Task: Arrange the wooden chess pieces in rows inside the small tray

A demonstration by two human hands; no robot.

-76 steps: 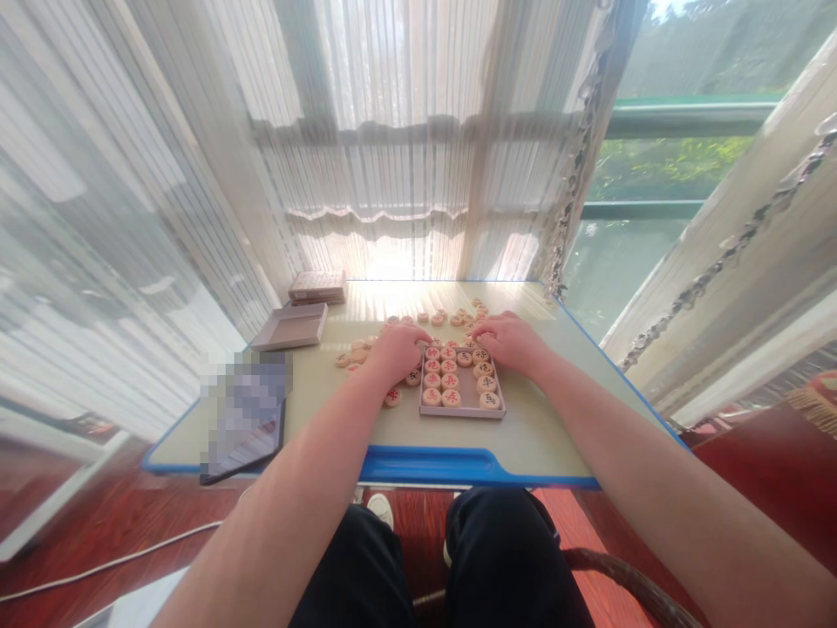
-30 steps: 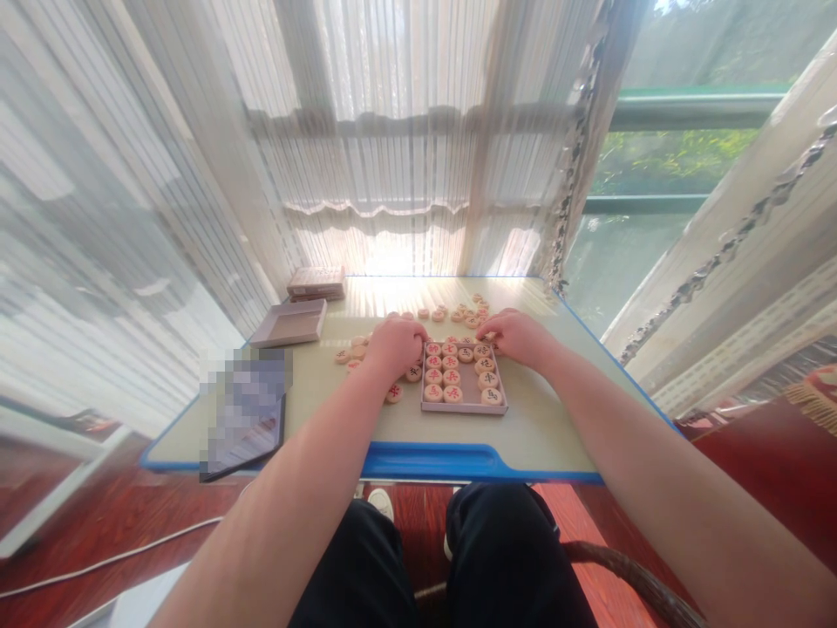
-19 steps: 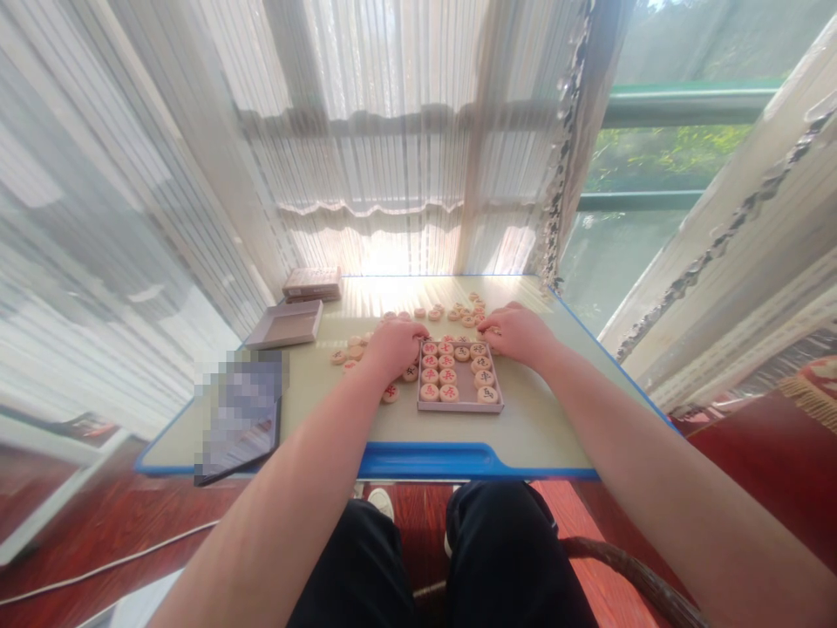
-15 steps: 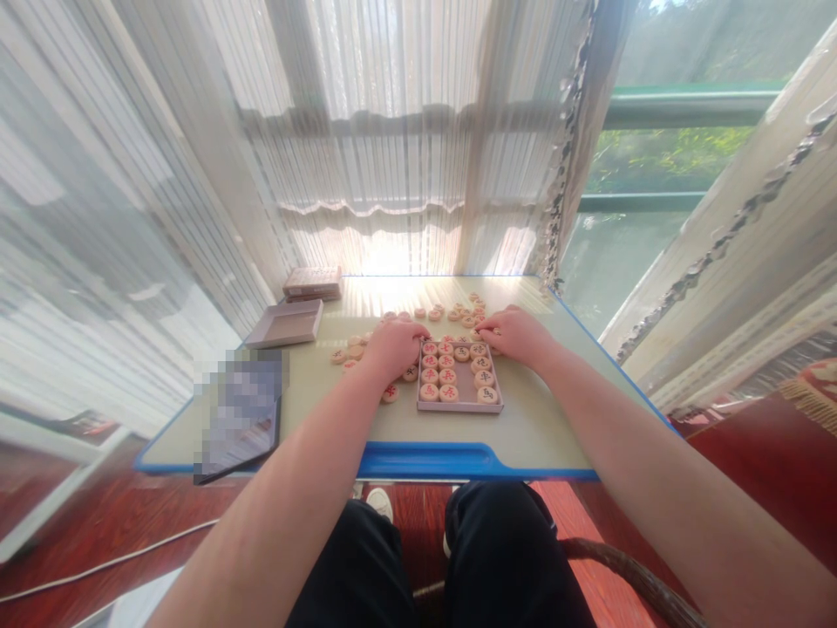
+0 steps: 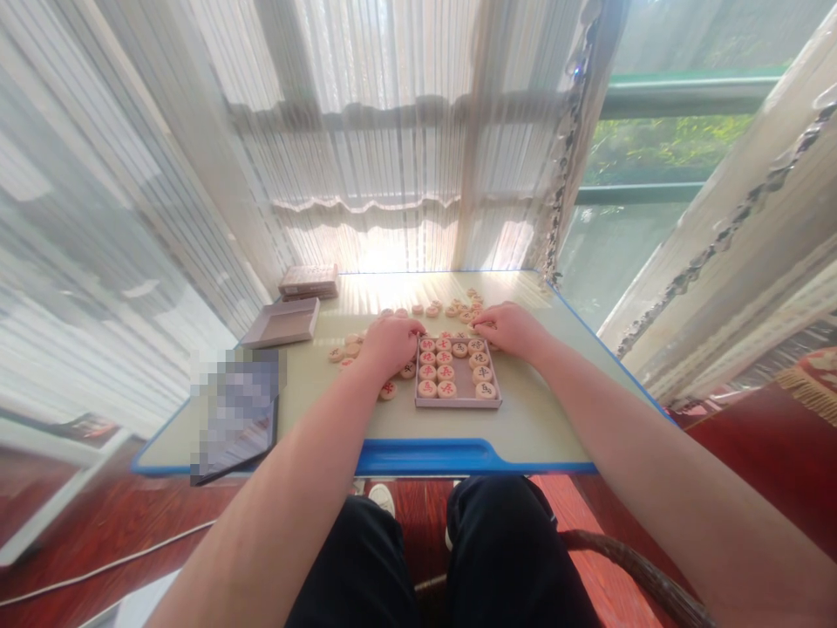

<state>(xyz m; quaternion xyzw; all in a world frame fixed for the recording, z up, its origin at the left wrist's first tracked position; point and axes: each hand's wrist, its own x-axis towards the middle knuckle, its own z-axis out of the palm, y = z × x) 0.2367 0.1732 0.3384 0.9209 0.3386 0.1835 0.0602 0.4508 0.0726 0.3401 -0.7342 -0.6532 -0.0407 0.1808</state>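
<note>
A shallow open box (image 5: 458, 404) holds round wooden Chinese chess pieces in columns, red-marked ones (image 5: 445, 372) on the left and black-marked ones (image 5: 482, 373) on the right. Bare box floor shows between them. My left hand (image 5: 393, 342) is at the box's far left corner with its fingers bent together; what lies between the fingertips is hidden. Beyond the far right corner, my right hand (image 5: 506, 327) has thumb and fingers pinched at a chess piece (image 5: 472, 330). Loose pieces (image 5: 388, 390) lie beside and partly under my left hand, and several more (image 5: 452, 309) lie behind the box.
The table (image 5: 314, 427) has a blue rim and a front tray groove. At left are an empty box lid (image 5: 282, 324), a stacked flat box (image 5: 309, 281) and a dark tablet-like device (image 5: 241, 419), partly blurred out. Sheer curtains (image 5: 372, 157) hang behind.
Both hands keep nearly the same places at the box's far corners. The pieces in the box look unchanged; the whole view has shifted slightly.
</note>
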